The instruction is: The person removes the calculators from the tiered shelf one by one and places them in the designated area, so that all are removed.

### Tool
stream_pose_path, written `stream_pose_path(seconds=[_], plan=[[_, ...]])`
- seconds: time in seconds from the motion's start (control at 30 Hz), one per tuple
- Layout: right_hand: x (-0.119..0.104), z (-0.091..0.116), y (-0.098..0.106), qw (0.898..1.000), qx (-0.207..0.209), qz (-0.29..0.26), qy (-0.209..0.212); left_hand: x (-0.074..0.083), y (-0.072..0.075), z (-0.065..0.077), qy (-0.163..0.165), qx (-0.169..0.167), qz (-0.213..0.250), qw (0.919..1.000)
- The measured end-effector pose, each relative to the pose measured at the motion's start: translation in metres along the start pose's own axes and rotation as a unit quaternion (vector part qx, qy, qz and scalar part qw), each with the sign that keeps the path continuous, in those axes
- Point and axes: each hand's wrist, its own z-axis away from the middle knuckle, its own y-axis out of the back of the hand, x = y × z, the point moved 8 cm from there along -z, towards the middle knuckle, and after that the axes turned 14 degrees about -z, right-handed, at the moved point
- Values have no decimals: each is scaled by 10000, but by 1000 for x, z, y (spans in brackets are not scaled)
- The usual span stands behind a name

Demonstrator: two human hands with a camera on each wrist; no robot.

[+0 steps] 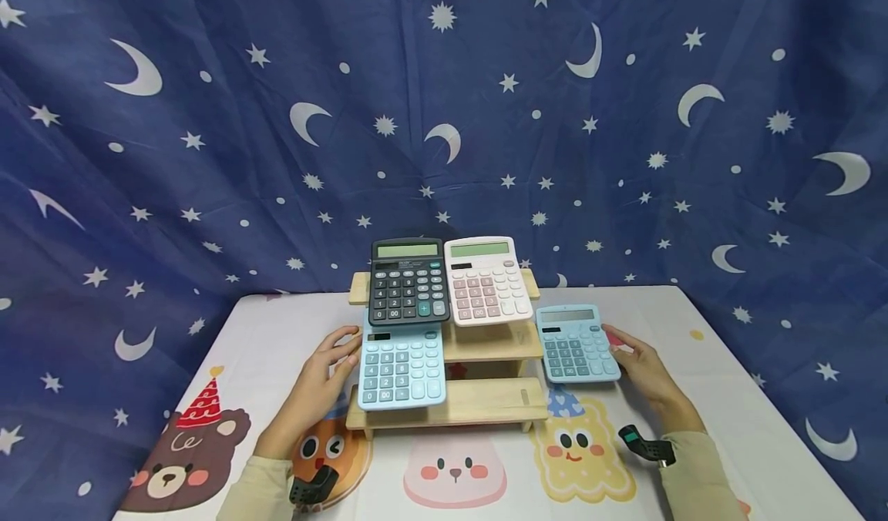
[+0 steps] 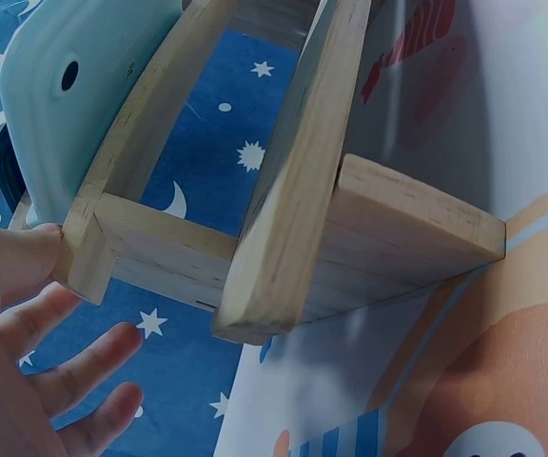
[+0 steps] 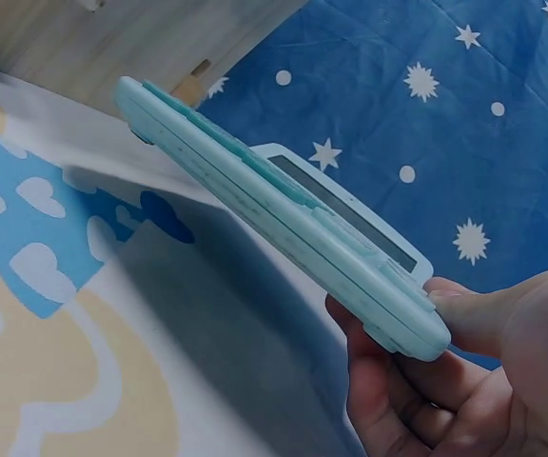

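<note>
My right hand (image 1: pixel 641 363) holds a light blue calculator (image 1: pixel 576 344) by its right edge, thumb on top and fingers curled beneath. The right wrist view shows this calculator (image 3: pixel 293 233) tilted, raised over the cloth with its shadow below. At the left side of a wooden tiered stand (image 1: pixel 496 401), my left hand (image 1: pixel 326 378) has its fingers spread. In the left wrist view one fingertip of the left hand (image 2: pixel 55 352) rests at the shelf's end (image 2: pixel 88 252), beside the back of another light blue calculator (image 2: pixel 84 86). That second light blue calculator (image 1: pixel 402 367) leans on the stand.
Higher on the stand, a black calculator (image 1: pixel 409 290) and a white calculator with pink keys (image 1: pixel 489 286) lean side by side. The white tablecloth (image 1: pixel 694 398) carries cartoon prints. A blue curtain (image 1: pixel 444 120) with moons and stars hangs behind.
</note>
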Motion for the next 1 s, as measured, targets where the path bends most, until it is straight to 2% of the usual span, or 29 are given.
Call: stream_pose_path(seconds=[0.53,0.77,1.0], plan=[[15,0,-3,9979,-10,418,-489,-1,0,6,13,37,-8,10000],[18,2,-2,9960,170,499,-716,-1,0,6,-1,10,12,10000],[11,1,-2,9943,352,807,-595,-1,2,0,-19,3,26,10000]])
